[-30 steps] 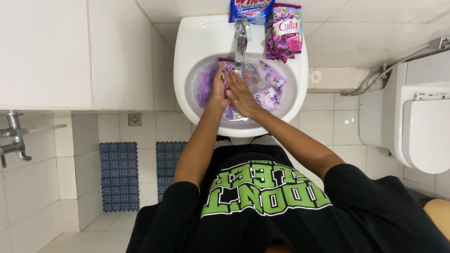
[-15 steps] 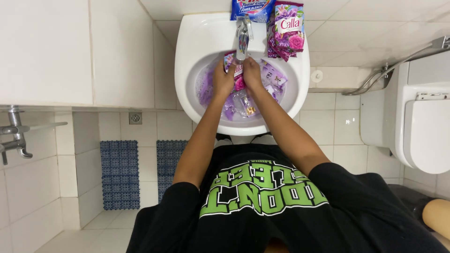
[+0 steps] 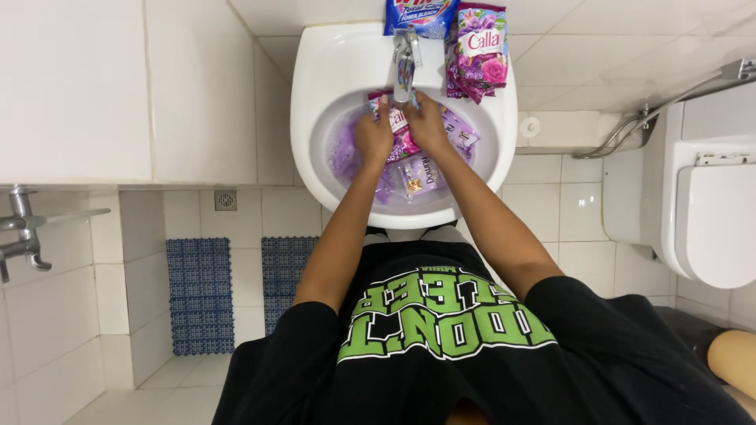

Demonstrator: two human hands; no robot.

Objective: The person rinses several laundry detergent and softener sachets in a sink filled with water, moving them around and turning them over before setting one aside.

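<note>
left hand (image 3: 373, 135) | right hand (image 3: 426, 124) | sachets (image 3: 420, 171) (mid-basin) | sink (image 3: 307, 118) rim near

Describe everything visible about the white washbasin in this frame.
The washbasin is a white, glossy, ceramic-looking oval bowl against pale wall tiles. A metal tap sits on its back ledge, flanked by detergent packets. The bowl holds purple-tinted water and sachets; the left hand and right hand press into them.

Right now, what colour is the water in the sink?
Purple, cloudy; the sink itself is white. Head view, the only view, shows it.
</note>
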